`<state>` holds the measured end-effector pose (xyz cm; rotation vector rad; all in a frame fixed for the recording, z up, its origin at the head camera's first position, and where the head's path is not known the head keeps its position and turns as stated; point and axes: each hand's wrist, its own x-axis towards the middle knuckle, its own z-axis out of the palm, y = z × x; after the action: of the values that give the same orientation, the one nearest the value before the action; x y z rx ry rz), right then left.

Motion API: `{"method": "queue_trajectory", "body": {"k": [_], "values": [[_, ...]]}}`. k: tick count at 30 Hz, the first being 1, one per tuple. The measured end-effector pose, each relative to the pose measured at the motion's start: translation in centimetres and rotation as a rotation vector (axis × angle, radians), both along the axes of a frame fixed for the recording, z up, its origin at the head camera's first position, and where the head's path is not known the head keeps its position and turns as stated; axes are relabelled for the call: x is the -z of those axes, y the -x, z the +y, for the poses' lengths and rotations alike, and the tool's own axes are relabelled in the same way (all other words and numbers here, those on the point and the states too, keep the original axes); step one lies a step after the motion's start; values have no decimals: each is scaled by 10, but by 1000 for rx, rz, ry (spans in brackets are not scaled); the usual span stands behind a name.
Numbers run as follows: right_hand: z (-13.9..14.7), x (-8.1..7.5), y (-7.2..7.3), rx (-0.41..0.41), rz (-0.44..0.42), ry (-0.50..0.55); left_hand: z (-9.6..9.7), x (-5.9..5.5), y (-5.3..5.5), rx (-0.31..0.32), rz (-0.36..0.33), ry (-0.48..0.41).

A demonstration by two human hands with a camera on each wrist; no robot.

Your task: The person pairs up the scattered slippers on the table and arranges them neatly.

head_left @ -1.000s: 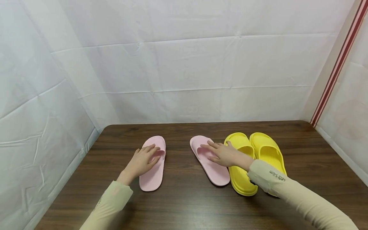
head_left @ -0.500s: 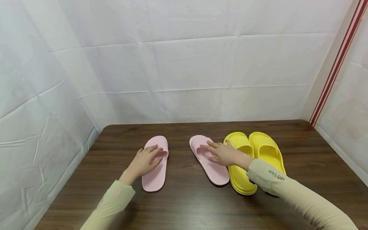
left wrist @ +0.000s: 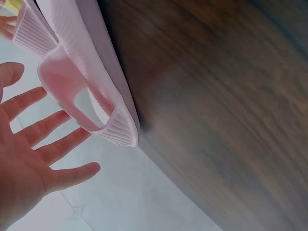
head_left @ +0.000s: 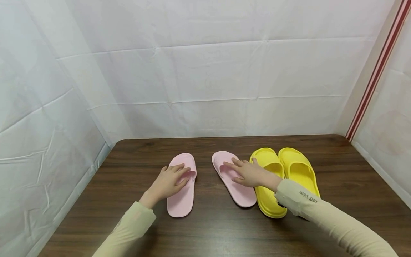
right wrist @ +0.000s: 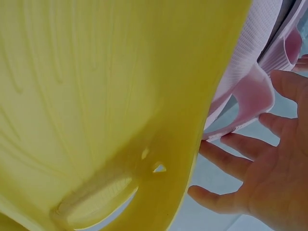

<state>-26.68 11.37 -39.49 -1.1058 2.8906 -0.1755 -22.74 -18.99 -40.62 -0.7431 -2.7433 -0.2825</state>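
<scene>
Two pink slippers lie on the table, toes pointing away from me. On the left slipper (head_left: 180, 205), my left hand (head_left: 167, 182) reaches over the strap with spread, fairly straight fingers. In the left wrist view, that hand's fingertips (left wrist: 79, 137) touch the edge of the strap. The other pink slipper (head_left: 240, 194) lies slanted, its toe tipped left. Over its strap opening is my right hand (head_left: 252, 174), fingers extended and apart. The right wrist view shows fingertips (right wrist: 211, 149) at that strap's edge. A gap of bare wood separates the two pink slippers.
A pair of yellow slippers (head_left: 271, 207) lies side by side at the right, partly under my right forearm. The left one sits close against the right pink slipper. The dark wooden table (head_left: 205, 235) backs onto white cloth walls (head_left: 205, 71).
My left hand and the left pink slipper have slid to the right, narrowing the gap to the other pink slipper. The right hand and the remaining slippers stay in place.
</scene>
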Motion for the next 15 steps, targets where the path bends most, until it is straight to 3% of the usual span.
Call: {"method": "queue_trajectory", "body": {"k": [5, 15], "values": [[-3, -6, -4, 19, -23, -18, 6, -1, -2, 11, -21, -10], [-4, -1, -1, 36, -12, -46, 15, 0, 1, 32, -41, -1]]}}
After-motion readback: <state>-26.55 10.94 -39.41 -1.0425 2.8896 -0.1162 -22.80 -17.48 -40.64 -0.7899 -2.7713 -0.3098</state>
